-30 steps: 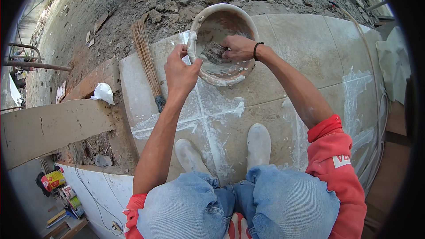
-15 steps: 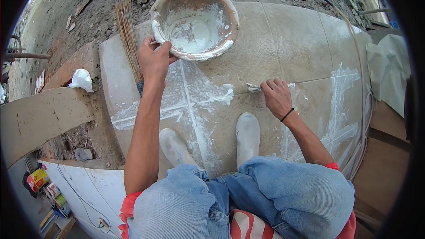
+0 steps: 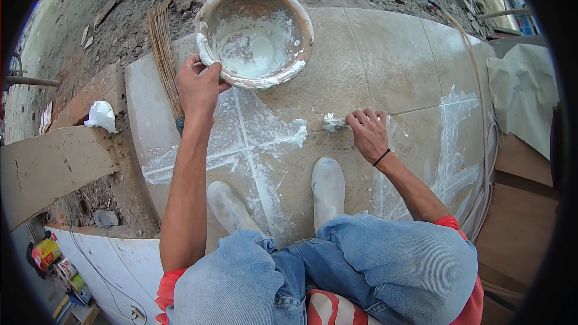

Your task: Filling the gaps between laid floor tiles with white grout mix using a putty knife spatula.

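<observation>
Two hands at work — my left hand [image 3: 198, 87] grips the rim of the grout-smeared bowl [image 3: 256, 33] standing on the tiled floor [image 3: 385, 54], beside the straw broom [image 3: 164, 54]. My right hand [image 3: 368, 132] pinches a scraper [image 3: 333, 123] — its white-caked tip pressed to a tile joint.
</observation>
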`<state>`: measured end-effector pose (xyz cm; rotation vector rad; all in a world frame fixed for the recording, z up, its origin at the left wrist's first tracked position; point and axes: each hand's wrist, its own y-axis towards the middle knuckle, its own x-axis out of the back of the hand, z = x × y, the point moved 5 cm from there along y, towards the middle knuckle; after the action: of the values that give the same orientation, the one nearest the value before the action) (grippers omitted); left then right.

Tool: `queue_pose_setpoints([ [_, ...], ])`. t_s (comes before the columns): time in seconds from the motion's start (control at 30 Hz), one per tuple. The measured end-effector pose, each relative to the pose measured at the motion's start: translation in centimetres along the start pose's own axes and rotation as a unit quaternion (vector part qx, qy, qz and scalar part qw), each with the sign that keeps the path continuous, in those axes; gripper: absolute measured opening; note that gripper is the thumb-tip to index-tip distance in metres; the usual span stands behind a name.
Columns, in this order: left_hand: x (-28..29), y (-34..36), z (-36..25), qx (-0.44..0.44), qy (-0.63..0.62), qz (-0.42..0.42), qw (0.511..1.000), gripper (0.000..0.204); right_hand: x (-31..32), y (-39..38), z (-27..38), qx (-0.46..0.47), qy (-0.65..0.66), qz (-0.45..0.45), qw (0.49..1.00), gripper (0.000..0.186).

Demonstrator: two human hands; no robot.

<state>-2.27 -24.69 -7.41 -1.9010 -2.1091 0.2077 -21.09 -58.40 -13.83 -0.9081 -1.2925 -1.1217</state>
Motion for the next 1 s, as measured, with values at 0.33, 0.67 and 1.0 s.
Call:
queue_pose_setpoints([
  [0.33,0.7,0.4,0.1,-0.008,-0.009,-0.008,1.0,0.03,-1.2,2.7,0.0,-0.046,-0.023,0.057,0.997,0.015],
  [0.67,0.8,0.7,0.5,-0.011,-0.015,-0.007,1.0,0.031,-1.0,1.0,4.7,0.0,0.029,0.077,0.997,0.016],
  [1.0,0.3,0.7,0.5,0.003,-0.029,-0.012,1.0,0.029,-4.4,3.6,11.3,-0.092,0.269,0.14,0.948,0.014],
])
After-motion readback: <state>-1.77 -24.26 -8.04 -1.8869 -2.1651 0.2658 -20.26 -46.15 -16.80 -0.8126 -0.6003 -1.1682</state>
